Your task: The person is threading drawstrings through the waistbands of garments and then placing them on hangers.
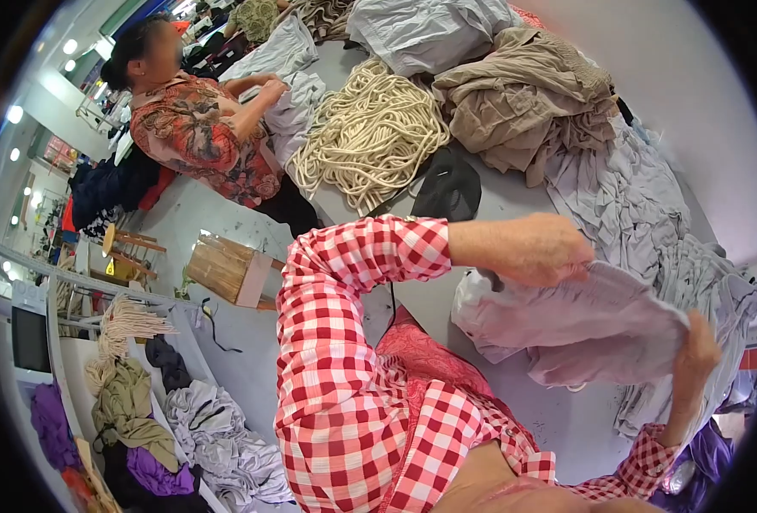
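Note:
A light grey garment [583, 320] with a gathered waistband is stretched between my two hands over the grey table [545, 417]. My left hand [542, 249] grips one end of the band, and its fingertips are partly hidden. At the band's other end, toward the right, my right hand [697, 349] is closed on the cloth. Just beyond lies a long heap of similar grey garments [622, 186], running down the table's right side. A black mesh item [447, 186] rests near my left forearm.
A pile of cream cord [375, 131], brown garments [526, 90] and pale garments [429, 32] cover the table's far part. A co-worker [205, 134] handles grey cloth at upper left. A wooden stool [231, 266] and bins of cloth [218, 429] stand left.

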Available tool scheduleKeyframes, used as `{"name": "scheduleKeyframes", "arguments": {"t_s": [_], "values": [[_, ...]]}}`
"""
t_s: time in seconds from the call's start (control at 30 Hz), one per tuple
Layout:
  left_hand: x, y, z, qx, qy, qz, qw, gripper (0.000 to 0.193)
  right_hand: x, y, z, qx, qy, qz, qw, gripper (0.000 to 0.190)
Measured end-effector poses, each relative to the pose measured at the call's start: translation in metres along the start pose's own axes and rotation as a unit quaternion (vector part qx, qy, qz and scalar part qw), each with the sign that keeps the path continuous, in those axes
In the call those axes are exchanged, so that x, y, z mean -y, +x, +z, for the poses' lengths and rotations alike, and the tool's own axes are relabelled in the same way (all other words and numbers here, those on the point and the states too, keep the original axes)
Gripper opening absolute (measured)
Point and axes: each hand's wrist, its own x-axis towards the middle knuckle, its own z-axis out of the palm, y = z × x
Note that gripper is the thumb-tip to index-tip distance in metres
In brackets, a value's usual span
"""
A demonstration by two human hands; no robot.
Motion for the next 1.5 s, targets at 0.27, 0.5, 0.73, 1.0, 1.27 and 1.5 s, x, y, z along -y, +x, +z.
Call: {"name": "scheduleKeyframes", "arguments": {"t_s": [0.27,0.5,0.73,1.0,1.27,1.5], "values": [[-0.003,-0.030,0.053,0.071,-0.066,-0.150,0.984,0.026,0.062,-0.012,0.048,0.043,0.256,0.006,0.966,0.010],[-0.026,-0.031,0.055,0.105,0.002,-0.145,0.984,0.024,0.099,-0.018,0.059,0.048,0.254,-0.117,0.959,0.011],[-0.028,-0.035,0.070,-0.001,-0.017,-0.053,0.998,0.023,0.120,-0.005,0.051,-0.014,0.219,-0.165,0.962,0.008],[-0.022,-0.036,0.074,-0.121,-0.071,-0.127,0.982,0.023,0.091,0.000,0.063,0.086,0.435,-0.006,0.897,0.024],[-0.037,-0.063,0.047,-0.054,-0.201,-0.218,0.953,0.036,-0.010,0.013,0.096,-0.097,0.225,-0.153,0.957,0.019],[-0.046,-0.063,0.051,-0.021,-0.170,-0.178,0.969,0.032,-0.018,-0.006,0.102,-0.084,0.249,-0.110,0.959,0.018]]}}
